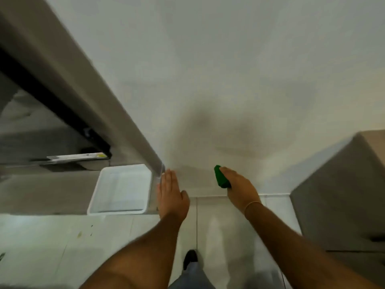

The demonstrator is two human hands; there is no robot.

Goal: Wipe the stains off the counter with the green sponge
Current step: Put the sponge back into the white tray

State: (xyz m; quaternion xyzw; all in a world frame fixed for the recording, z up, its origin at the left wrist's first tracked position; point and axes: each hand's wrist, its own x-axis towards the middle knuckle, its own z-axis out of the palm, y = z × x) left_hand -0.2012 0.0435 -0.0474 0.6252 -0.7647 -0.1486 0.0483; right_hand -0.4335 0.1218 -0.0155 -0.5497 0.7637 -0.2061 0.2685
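Head-camera footage is being blurred by motion, so fine detail is being lost. A small green rectangular sponge [221,177] is being held in the right hand [239,188], whose fingers are being closed around its rear half while the front end is being left sticking out forward. The left hand [171,195] is being kept flat and empty, fingers stretched out together, just beside the corner of a grey cabinet or appliance edge [116,113] and close to a shallow white plastic tray [120,187]. The sponge is being carried in front of a pale wall, well to the right of the left hand, with both hands being kept apart at about the same height. The table [41,195] is being seen as a grey surface on the left, under the tray; stains on it cannot be made out here, though a few dark specks are being shown on the pale tiled floor [83,232] below. For the step in hand, judged as bringing the sponge to the table, the grip should be kept firm but the broad face should be turned downward, so that the full flat side is being pressed on the surface. The free hand could be used for steadying or shifting the tray. Whether the sponge is wet cannot be told.
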